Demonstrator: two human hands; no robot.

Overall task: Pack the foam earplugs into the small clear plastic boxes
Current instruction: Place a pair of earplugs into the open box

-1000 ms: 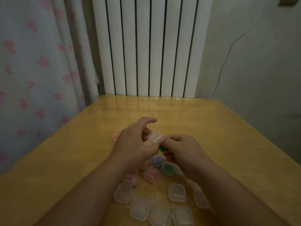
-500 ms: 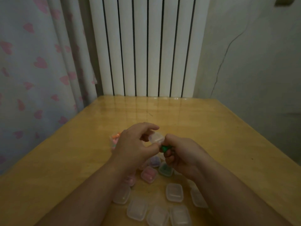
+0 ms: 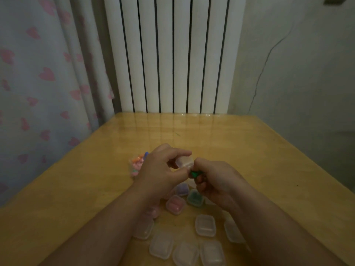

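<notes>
- Pinching the small clear box (image 3: 184, 162) between thumb and fingertips, the left hand (image 3: 163, 169) holds it up off the table (image 3: 249, 150), probably so it can be filled in mid-air rather than chased around the smooth top.
- Against the box's right side, the right hand (image 3: 217, 177) has its curled fingers gripping a green earplug (image 3: 195, 173) just under the box's edge. My guess is that the foam is being squeezed to feed it in. I cannot tell whether the lid is open.
- Well nearer than the box, empty boxes (image 3: 205, 225) lie in a loose cluster on the table, within easy reach as the next supply.
- Just nearer than the box, under the hands, filled boxes (image 3: 175, 204) show pink, green and purple contents, apparently set aside as finished.
- Left of the box, past the left hand, a heap of earplugs (image 3: 137, 164) in mixed colours sits partly hidden, so plenty of packing seems to remain.
- Far beyond the box, a white radiator (image 3: 172, 54) stands at the table's far edge; a heart-print curtain (image 3: 38, 73) hangs far beyond and left.
</notes>
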